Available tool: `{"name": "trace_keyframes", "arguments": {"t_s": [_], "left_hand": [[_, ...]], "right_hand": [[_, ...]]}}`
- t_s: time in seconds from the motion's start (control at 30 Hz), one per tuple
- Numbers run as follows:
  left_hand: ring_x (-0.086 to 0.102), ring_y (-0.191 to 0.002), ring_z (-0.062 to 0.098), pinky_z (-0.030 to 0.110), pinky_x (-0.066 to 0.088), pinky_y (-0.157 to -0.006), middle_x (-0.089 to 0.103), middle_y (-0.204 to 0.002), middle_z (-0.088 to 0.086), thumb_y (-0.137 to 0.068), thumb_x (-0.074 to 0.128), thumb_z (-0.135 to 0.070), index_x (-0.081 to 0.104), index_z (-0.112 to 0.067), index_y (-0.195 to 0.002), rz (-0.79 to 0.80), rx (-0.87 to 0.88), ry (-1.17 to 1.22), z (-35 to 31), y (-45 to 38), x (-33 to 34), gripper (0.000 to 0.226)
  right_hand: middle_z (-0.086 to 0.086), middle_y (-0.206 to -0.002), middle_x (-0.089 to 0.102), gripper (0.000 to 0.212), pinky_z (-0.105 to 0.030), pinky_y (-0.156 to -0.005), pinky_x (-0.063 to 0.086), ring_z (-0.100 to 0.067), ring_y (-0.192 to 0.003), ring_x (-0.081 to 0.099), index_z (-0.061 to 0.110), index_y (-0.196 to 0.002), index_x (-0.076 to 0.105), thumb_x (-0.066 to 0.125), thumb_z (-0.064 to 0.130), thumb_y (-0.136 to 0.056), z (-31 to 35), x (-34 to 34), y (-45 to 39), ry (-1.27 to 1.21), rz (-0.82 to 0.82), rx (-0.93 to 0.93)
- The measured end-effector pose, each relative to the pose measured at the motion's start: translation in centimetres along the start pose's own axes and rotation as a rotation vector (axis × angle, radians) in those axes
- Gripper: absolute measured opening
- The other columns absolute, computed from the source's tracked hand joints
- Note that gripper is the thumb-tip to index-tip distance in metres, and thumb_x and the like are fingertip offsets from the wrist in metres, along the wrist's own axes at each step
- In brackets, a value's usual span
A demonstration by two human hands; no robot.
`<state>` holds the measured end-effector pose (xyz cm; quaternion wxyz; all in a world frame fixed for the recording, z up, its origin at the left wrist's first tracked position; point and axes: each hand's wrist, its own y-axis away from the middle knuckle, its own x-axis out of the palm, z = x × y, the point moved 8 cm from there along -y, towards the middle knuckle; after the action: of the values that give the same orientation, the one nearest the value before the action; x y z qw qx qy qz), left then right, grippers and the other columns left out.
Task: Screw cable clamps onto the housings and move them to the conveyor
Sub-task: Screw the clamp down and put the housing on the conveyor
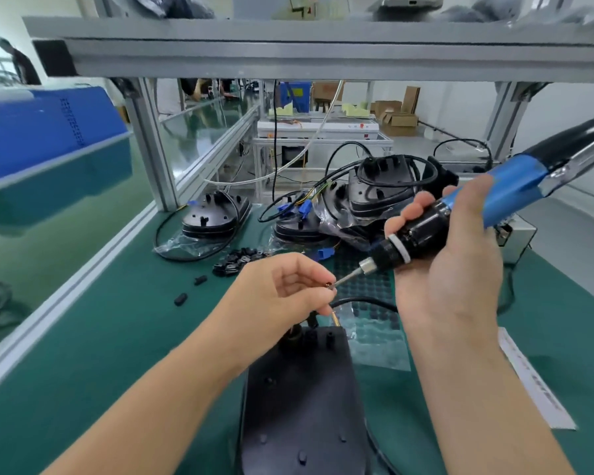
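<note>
Two bare hands meet above the black housing (302,399) lying on the green bench mat (117,337): the right hand (450,269) wraps its fingers round the blue-and-black electric screwdriver (460,217), bit pointing left. The left hand (285,289) pinches what looks like a small screw (329,285) at the bit's tip, fingers curled. A heap of black cable clamps (235,260) lies near more housings (213,214) further back.

Matt black plastic housing (302,399), glossy blue-black screwdriver (460,217), green matt mat (117,337).
</note>
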<state>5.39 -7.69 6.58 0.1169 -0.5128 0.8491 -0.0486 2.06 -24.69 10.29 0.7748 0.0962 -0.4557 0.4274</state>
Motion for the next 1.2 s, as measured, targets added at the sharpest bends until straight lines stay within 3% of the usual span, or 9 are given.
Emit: {"name": "trace_keyframes", "arguments": {"t_s": [0.13,0.37,1.2], "left_hand": [[0.066,-0.064,0.007,0.011,0.045,-0.056,0.073,-0.074,0.007,-0.083,0.069,0.001,0.069,-0.022,-0.079,-0.007,0.006,0.013,0.2,0.5,-0.3,0.023],[0.066,-0.066,0.007,0.013,0.044,-0.053,0.074,-0.080,0.003,-0.085,0.064,0.001,0.071,-0.023,-0.080,-0.026,-0.012,0.068,1.4,1.4,-0.5,0.026],[0.063,-0.056,0.007,0.013,0.044,-0.051,0.069,-0.063,-0.001,-0.083,0.069,0.000,0.072,-0.015,-0.082,-0.126,-0.042,0.058,2.0,1.9,-0.6,0.016]], "right_hand": [[0.002,-0.070,0.059,0.028,-0.028,-0.059,0.048,-0.011,-0.060,0.055,0.011,-0.100,0.048,0.055,0.038,-0.095,-0.6,0.4,0.6,0.027,0.004,-0.004],[0.003,-0.070,0.061,0.030,-0.028,-0.058,0.049,-0.011,-0.059,0.056,0.012,-0.099,0.049,0.056,0.040,-0.093,-1.3,0.2,1.1,0.030,-0.003,0.010],[0.002,-0.071,0.061,0.033,-0.027,-0.059,0.049,-0.011,-0.061,0.055,0.013,-0.103,0.048,0.058,0.041,-0.090,-1.3,-0.8,1.4,0.039,-0.009,-0.014]]}}
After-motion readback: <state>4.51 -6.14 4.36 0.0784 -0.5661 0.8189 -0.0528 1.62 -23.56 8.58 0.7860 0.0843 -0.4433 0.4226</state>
